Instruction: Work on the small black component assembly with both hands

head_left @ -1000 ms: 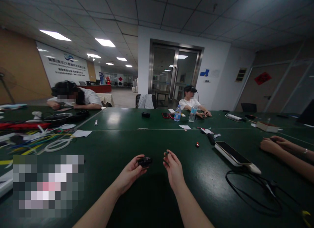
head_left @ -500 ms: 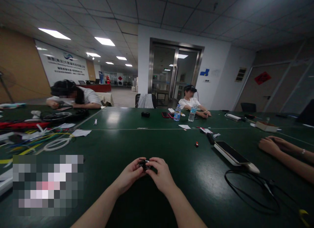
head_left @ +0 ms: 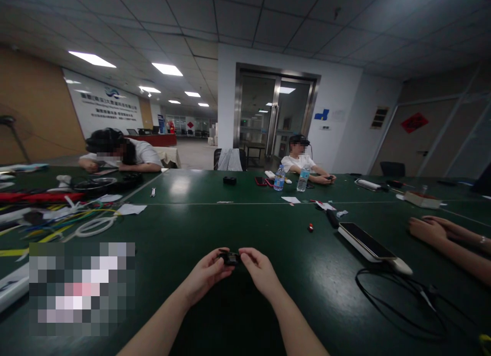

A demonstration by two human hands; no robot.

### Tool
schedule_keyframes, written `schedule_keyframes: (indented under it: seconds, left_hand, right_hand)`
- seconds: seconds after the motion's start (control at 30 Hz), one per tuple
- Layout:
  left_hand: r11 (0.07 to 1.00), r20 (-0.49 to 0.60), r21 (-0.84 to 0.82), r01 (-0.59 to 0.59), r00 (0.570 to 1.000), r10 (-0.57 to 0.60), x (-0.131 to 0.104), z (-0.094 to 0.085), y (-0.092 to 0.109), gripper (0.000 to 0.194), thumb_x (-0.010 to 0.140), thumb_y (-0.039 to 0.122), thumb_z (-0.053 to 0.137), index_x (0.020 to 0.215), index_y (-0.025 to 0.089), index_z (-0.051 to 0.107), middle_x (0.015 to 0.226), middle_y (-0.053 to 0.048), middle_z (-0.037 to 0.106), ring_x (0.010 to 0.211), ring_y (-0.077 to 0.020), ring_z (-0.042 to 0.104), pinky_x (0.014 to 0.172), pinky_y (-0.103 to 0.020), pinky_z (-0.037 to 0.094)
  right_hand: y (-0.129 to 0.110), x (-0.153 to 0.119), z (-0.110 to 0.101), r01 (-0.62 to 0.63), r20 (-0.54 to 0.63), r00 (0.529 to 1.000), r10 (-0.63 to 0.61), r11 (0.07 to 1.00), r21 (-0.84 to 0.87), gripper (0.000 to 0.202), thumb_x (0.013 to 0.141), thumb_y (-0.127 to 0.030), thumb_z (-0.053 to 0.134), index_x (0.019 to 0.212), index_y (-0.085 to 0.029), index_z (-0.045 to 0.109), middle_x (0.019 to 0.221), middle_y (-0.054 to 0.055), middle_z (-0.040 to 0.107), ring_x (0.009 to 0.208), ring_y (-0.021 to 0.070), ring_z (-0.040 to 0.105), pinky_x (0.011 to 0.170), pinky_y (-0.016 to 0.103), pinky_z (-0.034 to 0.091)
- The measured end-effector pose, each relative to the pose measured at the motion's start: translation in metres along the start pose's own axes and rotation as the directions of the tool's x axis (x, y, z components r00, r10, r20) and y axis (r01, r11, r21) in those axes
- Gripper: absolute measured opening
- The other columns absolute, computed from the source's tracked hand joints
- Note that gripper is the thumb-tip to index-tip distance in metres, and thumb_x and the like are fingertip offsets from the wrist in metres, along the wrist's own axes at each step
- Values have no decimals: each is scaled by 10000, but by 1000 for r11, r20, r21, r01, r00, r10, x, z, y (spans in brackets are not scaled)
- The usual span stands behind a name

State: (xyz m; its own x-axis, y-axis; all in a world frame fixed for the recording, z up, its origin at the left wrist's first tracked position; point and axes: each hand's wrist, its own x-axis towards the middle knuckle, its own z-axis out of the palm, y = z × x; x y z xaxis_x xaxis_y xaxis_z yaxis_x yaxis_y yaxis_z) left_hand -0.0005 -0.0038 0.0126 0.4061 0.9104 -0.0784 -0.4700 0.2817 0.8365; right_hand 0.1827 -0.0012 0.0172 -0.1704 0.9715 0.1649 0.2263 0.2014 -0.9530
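A small black object (head_left: pixel 231 259), shaped like a little case, is held above the green table (head_left: pixel 184 228) in front of me. My left hand (head_left: pixel 207 276) grips its left end, thumb in front and fingers behind and below. The fingertips of my right hand (head_left: pixel 258 271) are pinched together at its right end. The object is too small and dark to tell its exact kind.
At right lie a phone on a white device (head_left: pixel 366 242), a black cable (head_left: pixel 399 299) and another person's hands (head_left: pixel 429 228). Left are tangled cables (head_left: pixel 92 225). Two water bottles (head_left: pixel 303 178) and a black box (head_left: pixel 229 180) stand farther back. Two people sit across the table.
My right fingers have shifted from over the object's front to its right end, so more of the black object shows. The view has turned slightly left.
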Motion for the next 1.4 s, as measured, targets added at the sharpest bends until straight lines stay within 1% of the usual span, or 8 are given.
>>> schedule_keyframes:
  seconds: [0.13, 0.23, 0.33, 0.4, 0.53, 0.87, 1.23, 1.4]
  left_hand:
    - [1000, 18, -19, 1, 1000, -1, 0, 1, 0, 257, 748, 180, 625, 1000, 178, 574, 933, -58, 639, 815, -165, 630, 822, -340, 428]
    - [1000, 34, -10, 6, 999, -5, 1, 0, 0, 226, 738, 200, 627, 957, 188, 575, 884, -39, 632, 770, -158, 623, 748, -313, 444]
    - [997, 15, 79, 10, 1000, -11, 2, -1, -2, 184, 718, 223, 641, 879, 184, 560, 798, -12, 610, 676, -129, 600, 619, -256, 426]
    - [988, -10, 153, 6, 1000, -5, 3, -1, -3, 212, 687, 212, 669, 859, 178, 549, 794, 0, 592, 647, -111, 580, 579, -234, 403]
    - [978, -36, 206, -19, 999, 27, 3, -1, -5, 252, 668, 209, 681, 871, 169, 537, 832, 0, 573, 670, -109, 576, 592, -234, 410]
    - [954, -68, 298, -40, 996, 63, 6, -1, -3, 286, 672, 185, 672, 890, 179, 487, 779, 13, 566, 620, -97, 581, 556, -220, 445]
    - [962, -95, 272, -19, 994, 46, 9, -5, -5, 297, 646, 163, 692, 870, 170, 496, 769, 16, 559, 601, -92, 582, 541, -215, 460]
    - [977, -93, 213, -13, 995, 33, 8, -3, -5, 265, 694, 213, 662, 909, 181, 510, 817, -4, 581, 639, -108, 611, 597, -242, 474]
  right_hand:
    - [3, -2, 5, -9, 73, 997, 10, 1000, -8, 299, 759, -373, 554, 1021, -233, 590, 923, 24, 632, 859, 187, 592, 753, 315, 467]
    - [5, -3, 9, 4, 102, 995, -1, 1000, -26, 311, 735, -342, 586, 1027, -235, 585, 946, 24, 630, 866, 190, 590, 754, 320, 466]
    - [3, -5, 12, 16, 124, 992, -10, 998, -53, 318, 722, -324, 604, 1027, -237, 586, 971, 26, 629, 873, 193, 585, 757, 324, 464]
    - [1, -7, 13, 26, 144, 989, -17, 998, -58, 325, 719, -319, 608, 1035, -246, 585, 983, 24, 628, 867, 189, 585, 748, 319, 467]
    - [-2, -8, 14, 41, 157, 987, -30, 997, -71, 343, 713, -319, 616, 1046, -243, 582, 995, 33, 627, 851, 186, 590, 735, 319, 471]
    - [2, -8, 12, 26, 155, 988, -8, 993, -114, 428, 687, -288, 640, 1100, -240, 538, 1001, 34, 619, 850, 194, 592, 738, 333, 472]
    - [6, -5, 15, 42, 133, 991, -22, 988, -150, 388, 680, -264, 634, 1062, -237, 569, 998, 25, 634, 863, 185, 598, 767, 315, 469]
    - [7, -5, 13, 51, 116, 993, -34, 988, -149, 381, 713, -274, 604, 1091, -253, 564, 1033, 30, 621, 886, 192, 592, 770, 324, 472]
